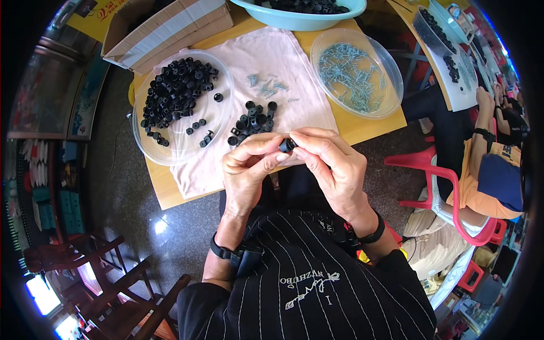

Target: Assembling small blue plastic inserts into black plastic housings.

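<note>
My left hand [248,170] and my right hand [331,164] meet above the table's near edge, and both pinch one small black round part [287,145] between their fingertips. Just beyond the fingers a small heap of the same black parts [253,122] lies on a pale pink cloth [266,62]. A few loose silver screws [265,86] lie farther back on the cloth.
A clear round tray [170,144] at the left holds many black parts. A clear tray of silver screws [354,71] sits at the right, a light blue basin [300,21] and a cardboard box [170,25] behind. Another person sits at the right on a red chair [447,175].
</note>
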Available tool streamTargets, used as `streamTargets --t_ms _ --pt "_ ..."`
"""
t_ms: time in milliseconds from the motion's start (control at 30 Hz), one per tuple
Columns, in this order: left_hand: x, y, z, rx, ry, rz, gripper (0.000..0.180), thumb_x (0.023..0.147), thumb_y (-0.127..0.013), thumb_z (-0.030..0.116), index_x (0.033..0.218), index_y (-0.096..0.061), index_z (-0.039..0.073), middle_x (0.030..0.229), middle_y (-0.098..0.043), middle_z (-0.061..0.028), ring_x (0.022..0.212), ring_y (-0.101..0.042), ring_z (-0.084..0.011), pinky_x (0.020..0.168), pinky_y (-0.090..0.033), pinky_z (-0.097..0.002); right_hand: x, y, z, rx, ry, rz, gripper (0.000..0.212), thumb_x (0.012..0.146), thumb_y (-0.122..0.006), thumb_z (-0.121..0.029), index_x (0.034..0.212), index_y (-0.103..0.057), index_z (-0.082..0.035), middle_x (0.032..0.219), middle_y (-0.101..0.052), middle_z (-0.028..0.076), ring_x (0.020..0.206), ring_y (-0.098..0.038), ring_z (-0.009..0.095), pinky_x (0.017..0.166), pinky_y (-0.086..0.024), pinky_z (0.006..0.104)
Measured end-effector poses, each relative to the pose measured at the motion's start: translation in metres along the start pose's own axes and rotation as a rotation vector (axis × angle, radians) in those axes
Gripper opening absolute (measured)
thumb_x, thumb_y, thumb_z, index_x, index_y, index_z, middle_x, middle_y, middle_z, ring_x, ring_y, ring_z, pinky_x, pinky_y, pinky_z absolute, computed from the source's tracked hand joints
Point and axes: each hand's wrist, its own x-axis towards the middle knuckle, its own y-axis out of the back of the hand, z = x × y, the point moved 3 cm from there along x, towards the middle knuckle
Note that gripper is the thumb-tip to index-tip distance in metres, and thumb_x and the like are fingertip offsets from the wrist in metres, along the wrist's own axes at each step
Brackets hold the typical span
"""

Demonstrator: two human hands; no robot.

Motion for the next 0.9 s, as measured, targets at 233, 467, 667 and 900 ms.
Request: streamTargets --t_ms 233,467,667,900 --pt "0.0010 -0.0003 0.0060 0.209 -0.115 -0.067 0.021 0.081 -0.068 -0.007 0.101 -0.070 0.000 0.110 -0.066 -0.0164 0.098 -0.063 -0.0185 0.083 -0.053 -0.0283 -0.0002 0.0021 0.0022 0.015 -0.029 -0.019 0.021 0.081 -0.067 0.004 0.102 -0.067 0.000 0.096 -0.066 0.012 0.085 -0.067 0.023 0.071 -0.055 0.0299" --pt "0.0005 0.0005 0.0010 0.159 -0.084 -0.066 0.020 0.082 -0.067 -0.007 0.101 -0.069 0.000 0.109 -0.066 -0.0152 0.090 -0.064 -0.0140 0.063 -0.053 -0.0195 0.0020 0.0017 0.0083 0.117 -0.063 -0.024 0.019 0.083 -0.066 0.002 0.102 -0.067 -0.001 0.088 -0.063 0.009 0.077 -0.065 0.018 0.064 -0.053 0.0266" --pt "0.0015 -0.0048 0.0045 0.060 -0.053 -0.011 0.023 0.081 -0.068 -0.008 0.102 -0.068 0.000 0.108 -0.066 -0.0143 0.094 -0.064 -0.0158 0.079 -0.055 -0.0261 0.0049 0.0018 0.0025 0.015 0.041 -0.092 0.032 0.078 -0.068 0.006 0.109 -0.064 0.001 0.093 -0.059 0.009 0.078 -0.062 0.019 0.064 -0.052 0.0279" --pt "0.0010 -0.0049 0.0000 0.040 0.024 0.032 0.022 0.079 -0.069 -0.009 0.100 -0.067 -0.001 0.107 -0.065 -0.0130 0.096 -0.064 -0.0169 0.084 -0.054 -0.0289 0.0022 -0.0036 0.0091 -0.097 0.110 -0.100 0.042 0.071 -0.069 0.007 0.111 -0.060 0.002 0.094 -0.057 0.010 0.083 -0.059 0.024 0.071 -0.051 0.0329"
